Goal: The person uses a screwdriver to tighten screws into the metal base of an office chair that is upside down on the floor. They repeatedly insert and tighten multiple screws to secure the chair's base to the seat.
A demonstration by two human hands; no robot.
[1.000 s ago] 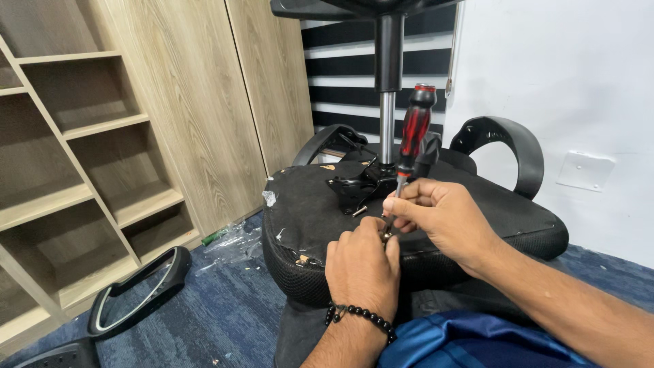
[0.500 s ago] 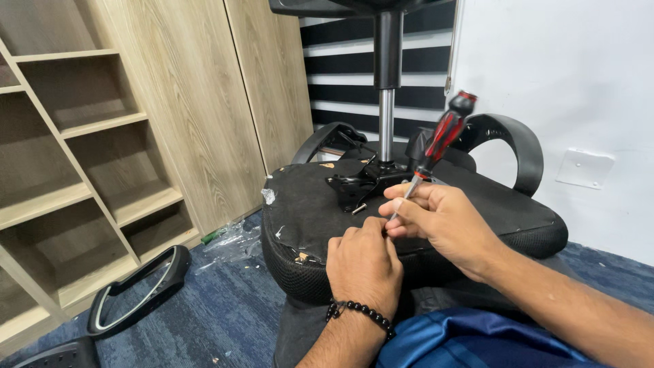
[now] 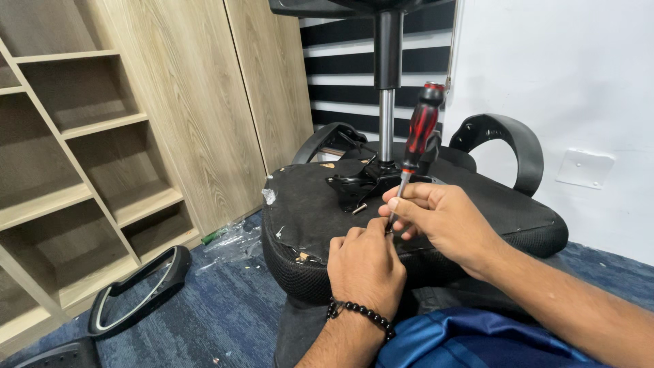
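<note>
The screwdriver [image 3: 419,133] has a red and black handle. Its thin metal shaft points down at the underside of the upturned chair seat [image 3: 320,211], near the seat's front edge. A moment ago the handle leaned over to the right. Now it stands almost straight up. That looks like the tip has been lined up again on a spot in the seat bottom, so the work on that spot is going on, not finished.

The right hand [image 3: 443,221] has its fingers closed around the shaft, low down near the tip, so its grip is clamped on the screwdriver. The left hand [image 3: 364,266] sits just beside it, curled tight with its fingertips pressed at the same spot. I cannot tell if it pinches a small part there or only steadies the tip. A black bead bracelet [image 3: 357,313] is on that wrist.

Counting: one screwdriver, two hands, one seat. One loose screw [image 3: 360,208] lies on the seat bottom near the black metal plate [image 3: 364,184]. One shiny pole [image 3: 386,116] rises from that plate.

Two curved black armrests are on the seat, one at the back left [image 3: 327,140] and one at the right [image 3: 504,140]. A third curved black piece [image 3: 136,289] lies on the blue carpet [image 3: 225,320]. Clear plastic wrap [image 3: 235,238] lies by the wooden shelves [image 3: 82,177].
</note>
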